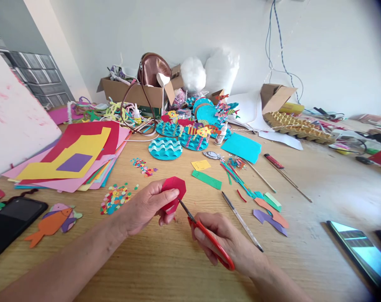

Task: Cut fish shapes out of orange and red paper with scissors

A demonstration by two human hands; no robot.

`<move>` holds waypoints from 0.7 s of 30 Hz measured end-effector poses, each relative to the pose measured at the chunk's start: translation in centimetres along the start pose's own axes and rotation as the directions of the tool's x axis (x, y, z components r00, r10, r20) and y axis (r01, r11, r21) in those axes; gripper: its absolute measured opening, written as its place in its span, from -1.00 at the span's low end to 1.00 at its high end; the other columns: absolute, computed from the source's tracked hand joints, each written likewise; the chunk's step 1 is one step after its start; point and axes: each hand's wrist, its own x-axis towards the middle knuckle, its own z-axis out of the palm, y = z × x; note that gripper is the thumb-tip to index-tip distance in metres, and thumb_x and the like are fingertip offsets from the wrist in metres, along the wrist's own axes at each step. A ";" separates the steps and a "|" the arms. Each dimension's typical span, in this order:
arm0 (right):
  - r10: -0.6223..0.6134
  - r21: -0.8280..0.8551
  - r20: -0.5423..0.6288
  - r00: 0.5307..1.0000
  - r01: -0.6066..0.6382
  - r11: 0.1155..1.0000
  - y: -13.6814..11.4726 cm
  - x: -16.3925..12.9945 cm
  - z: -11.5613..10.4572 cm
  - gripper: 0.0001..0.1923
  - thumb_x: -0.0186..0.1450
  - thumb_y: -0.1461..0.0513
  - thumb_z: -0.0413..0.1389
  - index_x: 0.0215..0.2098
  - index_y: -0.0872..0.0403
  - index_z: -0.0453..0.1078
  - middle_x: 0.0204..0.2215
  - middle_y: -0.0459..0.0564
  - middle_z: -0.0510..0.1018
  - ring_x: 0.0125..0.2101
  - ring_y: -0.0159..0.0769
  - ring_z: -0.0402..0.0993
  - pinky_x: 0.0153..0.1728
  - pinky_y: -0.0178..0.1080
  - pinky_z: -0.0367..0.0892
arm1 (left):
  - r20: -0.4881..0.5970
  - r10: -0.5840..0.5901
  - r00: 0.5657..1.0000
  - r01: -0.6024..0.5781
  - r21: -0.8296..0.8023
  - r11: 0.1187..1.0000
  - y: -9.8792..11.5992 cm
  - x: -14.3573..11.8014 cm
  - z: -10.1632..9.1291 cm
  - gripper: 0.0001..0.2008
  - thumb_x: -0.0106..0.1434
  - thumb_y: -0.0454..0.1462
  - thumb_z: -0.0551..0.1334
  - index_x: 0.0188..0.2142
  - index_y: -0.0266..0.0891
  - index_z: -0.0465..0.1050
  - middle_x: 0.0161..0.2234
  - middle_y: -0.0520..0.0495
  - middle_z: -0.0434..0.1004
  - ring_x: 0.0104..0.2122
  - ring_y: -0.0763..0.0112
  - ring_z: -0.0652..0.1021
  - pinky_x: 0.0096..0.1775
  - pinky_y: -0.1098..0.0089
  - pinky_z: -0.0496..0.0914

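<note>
Above a wood-grained bench (140, 268), a person's left hand (149, 203) is pinching a piece of red paper (178, 184), its thumb pressing across the near face and its fingers bending behind. The right hand (222, 235) is gripping a pair of scissors (214, 242) by the red handles, fingers curled around them, as the blade tips are meeting the red paper's lower right edge; how far the blades are parting is hard to tell. Nearby, a pen (242, 221) is lying aslant beside the right hand, and coloured paper dots (116, 197) are spreading out left of the red paper. Beyond the hands, a green strip (206, 179) is lying just in front of a yellow scrap (201, 165). At left, an orange paper fish (53, 222) is resting near a black phone (8, 228).
</note>
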 end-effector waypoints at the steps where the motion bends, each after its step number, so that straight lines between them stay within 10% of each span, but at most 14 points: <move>1: 0.000 -0.004 0.000 1.000 0.000 1.000 0.0 0.0 0.0 -0.58 0.28 -0.01 -0.06 -0.59 0.08 0.12 -0.78 -0.24 0.18 -0.77 -0.55 0.05 -0.77 -0.48 -0.04 | -0.002 -0.006 1.000 0.006 -0.009 1.000 0.0 0.0 0.0 -0.80 0.20 -0.20 0.13 -0.49 -0.25 0.25 -0.69 0.12 0.30 -0.70 0.62 0.31 -0.69 0.62 0.15; 21: -0.016 0.163 -0.056 0.998 0.025 0.986 -0.1 0.2 0.5 -0.53 0.19 -0.12 -0.01 -0.57 0.08 0.13 -0.77 -0.25 0.19 -0.78 -0.56 0.05 -0.77 -0.47 -0.07 | -0.093 0.088 0.992 -0.091 -0.031 0.995 -0.5 0.3 0.5 -0.83 0.14 -0.26 0.20 -0.54 -0.26 0.33 -0.62 0.09 0.34 -0.60 0.58 0.29 -0.56 0.57 0.21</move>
